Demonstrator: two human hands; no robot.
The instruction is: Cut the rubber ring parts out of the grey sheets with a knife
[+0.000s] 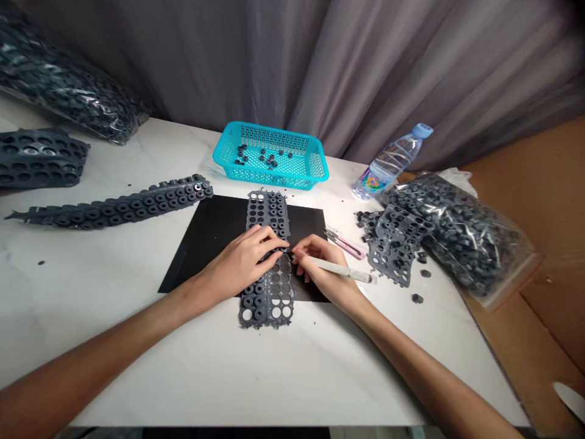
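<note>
A grey rubber strip (269, 213) full of round rings and punched holes lies lengthwise on a black mat (210, 244). My left hand (244, 259) rests flat on the strip's middle, fingers stretched out and pressing it down. My right hand (320, 262) is closed around a thin white stick-like tool (342, 270), its tip hidden at the strip beside my left fingertips.
A turquoise basket (315, 164) holding several loose black rings stands behind the mat. A water bottle (388, 163), pink cutter (345, 244), spent strips (393, 253) and a bag of rings (461, 235) lie right. More strips (123, 204) and a bag (68, 85) lie left.
</note>
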